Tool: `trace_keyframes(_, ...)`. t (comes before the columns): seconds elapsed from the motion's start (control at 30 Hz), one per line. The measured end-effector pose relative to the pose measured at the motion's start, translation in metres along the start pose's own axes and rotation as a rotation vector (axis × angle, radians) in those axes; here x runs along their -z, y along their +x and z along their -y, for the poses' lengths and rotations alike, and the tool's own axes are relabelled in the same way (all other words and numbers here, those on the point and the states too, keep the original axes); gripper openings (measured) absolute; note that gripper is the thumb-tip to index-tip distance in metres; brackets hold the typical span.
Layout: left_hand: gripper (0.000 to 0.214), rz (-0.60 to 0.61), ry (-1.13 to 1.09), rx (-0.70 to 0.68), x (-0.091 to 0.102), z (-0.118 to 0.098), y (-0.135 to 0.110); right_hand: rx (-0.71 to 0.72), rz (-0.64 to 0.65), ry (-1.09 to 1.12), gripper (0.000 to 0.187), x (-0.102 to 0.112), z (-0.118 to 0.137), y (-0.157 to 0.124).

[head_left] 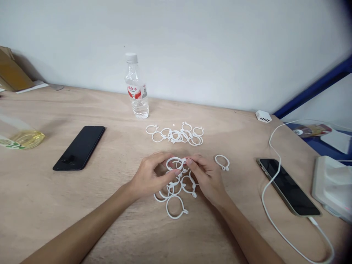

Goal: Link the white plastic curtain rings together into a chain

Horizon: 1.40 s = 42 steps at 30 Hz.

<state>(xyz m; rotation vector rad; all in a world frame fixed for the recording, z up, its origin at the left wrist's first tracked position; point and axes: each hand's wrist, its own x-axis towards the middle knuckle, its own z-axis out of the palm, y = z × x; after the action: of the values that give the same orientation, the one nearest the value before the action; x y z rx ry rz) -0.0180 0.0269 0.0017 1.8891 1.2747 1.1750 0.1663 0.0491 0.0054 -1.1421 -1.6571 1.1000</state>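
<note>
Mid-desk on the plywood top (68, 209), left hand (150, 176) and right hand (206, 179) meet just above a loose heap of white plastic snap rings (175, 218). Fingers on both hands curl inward, pinching one ring (173, 158) between them. Forearms angle in from either side, wrists low. Second ring cluster (176, 136) sits farther out; lone ring (222, 155) lies just right of right hand.

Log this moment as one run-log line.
left hand and right hand | both grip white plastic ring | over loose rings
</note>
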Motion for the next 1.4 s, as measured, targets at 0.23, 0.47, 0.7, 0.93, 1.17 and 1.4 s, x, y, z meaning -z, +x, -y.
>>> trace_keyframes(0.23, 0.019, 0.03, -0.026, 0.021, 0.0005, 0.0004, 0.0003, 0.0, -0.017, 0.013, 0.025, -0.0014, 0.0019, 0.0006)
trace_keyframes(0.47, 0.018, 0.076, -0.079, 0.055, 0.0028, -0.0033, 0.0011, -0.033, -0.003, 0.059, 0.025, -0.0007, 0.0015, 0.0007)
trace_keyframes(0.7, 0.018, 0.115, -0.2, 0.099, 0.0045, -0.0049, 0.0023, -0.048, -0.018, 0.072, 0.025, -0.0019, 0.0022, 0.0007)
trace_keyframes(0.93, 0.023, 0.141, -0.247, 0.131, 0.0045, -0.0019, 0.0015, -0.008, -0.026, 0.02, 0.029, -0.003, 0.0028, -0.0006)
trace_keyframes(1.17, 0.024, 0.18, -0.289, 0.155, 0.0053, -0.0021, 0.0023, 0.026, -0.047, 0.011, 0.028, -0.0047, 0.0048, -0.0009)
trace_keyframes(1.4, 0.027, 0.188, -0.289, 0.161, 0.0061, -0.0027, 0.002, 0.025, -0.05, 0.015, 0.027, -0.0046, 0.003, -0.0008)
